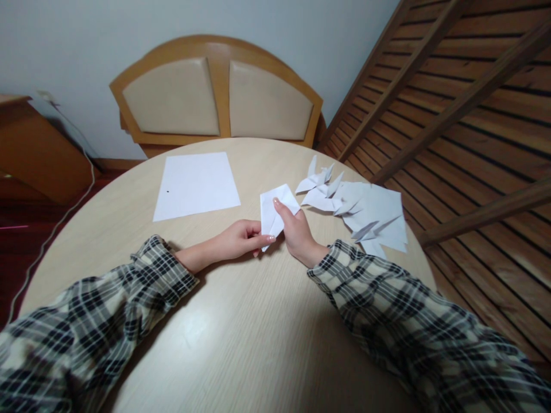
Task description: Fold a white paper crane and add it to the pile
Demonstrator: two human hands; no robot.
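Note:
A partly folded white paper [275, 207] is held just above the round light-wood table [241, 321], near its middle. My left hand [241, 238] pinches the paper's lower corner with curled fingers. My right hand [297, 232] grips the paper from the right, thumb pressed on its upper face. Both sleeves are plaid.
A flat white sheet [196, 184] with a small dark dot lies at the table's far left. Several folded white paper figures [357, 209] are heaped at the right edge. A wooden padded chair [219, 94] stands behind the table. A slatted wooden wall [465, 115] rises on the right.

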